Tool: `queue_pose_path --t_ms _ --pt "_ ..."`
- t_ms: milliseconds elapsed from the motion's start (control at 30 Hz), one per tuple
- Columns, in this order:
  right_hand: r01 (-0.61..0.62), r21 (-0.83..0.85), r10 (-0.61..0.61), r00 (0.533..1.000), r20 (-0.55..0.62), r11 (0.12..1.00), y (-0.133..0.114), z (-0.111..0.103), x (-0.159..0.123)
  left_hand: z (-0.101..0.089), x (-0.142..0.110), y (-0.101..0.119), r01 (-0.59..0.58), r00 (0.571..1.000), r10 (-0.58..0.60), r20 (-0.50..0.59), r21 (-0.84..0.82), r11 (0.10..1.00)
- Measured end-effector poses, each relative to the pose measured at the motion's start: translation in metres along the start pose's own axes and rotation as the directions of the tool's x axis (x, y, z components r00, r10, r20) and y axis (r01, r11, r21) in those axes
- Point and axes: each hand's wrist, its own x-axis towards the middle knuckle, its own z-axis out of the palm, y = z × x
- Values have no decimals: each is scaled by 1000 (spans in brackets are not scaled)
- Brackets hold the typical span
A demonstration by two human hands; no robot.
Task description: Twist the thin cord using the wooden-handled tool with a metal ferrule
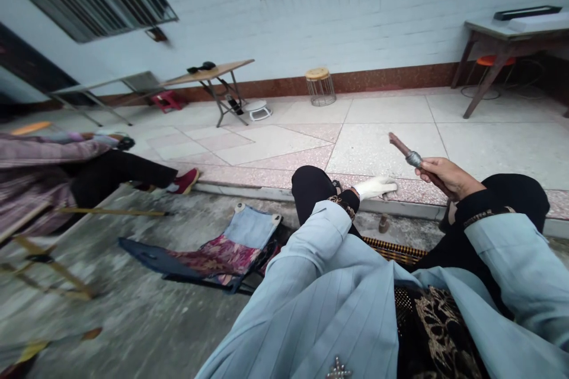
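My left hand wears a white glove and hovers near my left knee, fingers stretched forward and slightly bent, with nothing visible in it. My bare right hand is closed around a brown stick-like tool with a grey band wrapped round its middle. The tool's far end points up and to the left, over the tiled floor. Below my hands, a small brown stub stands on the ground between my legs. Part of a woven black-and-yellow seat or basket shows beneath me.
A low folding chair stands on my left. Beyond it sits another person. A raised tile step runs ahead. Along the wall are a folding table, a wire-framed stool and a desk.
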Motion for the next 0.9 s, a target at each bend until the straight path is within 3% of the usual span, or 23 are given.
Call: queue_pose_path --t_ms 133,300,400,467,600,667,767,833,900 --pt "-68 -40 58 976 -209 997 12 3 9 4 -4 3 -6 999 5 54 33 999" --pt "-181 -289 107 961 -255 940 14 5 15 8 -21 20 35 999 -38 34 84 996" --pt "-286 -557 131 944 -302 780 12 2 15 4 -29 25 40 999 -38 -16 104 994" --pt "-304 -707 82 940 -330 639 12 -1 14 2 -31 25 52 999 -49 -23 128 990" --pt "-313 -861 -10 938 -345 401 16 -7 12 4 -22 21 48 999 -47 -9 157 986" --pt "-315 -898 18 945 -326 306 18 -7 11 6 -17 19 38 999 -38 -1 169 985" --pt "-230 -947 130 970 -205 222 23 -5 12 5 -13 19 0 1000 1 -5 200 980" --pt "-121 -970 185 979 -82 213 26 -2 12 1 -13 20 -31 999 36 -18 216 976" --pt "4 -960 236 969 73 280 28 0 10 -4 -14 22 -48 998 56 -29 221 974"
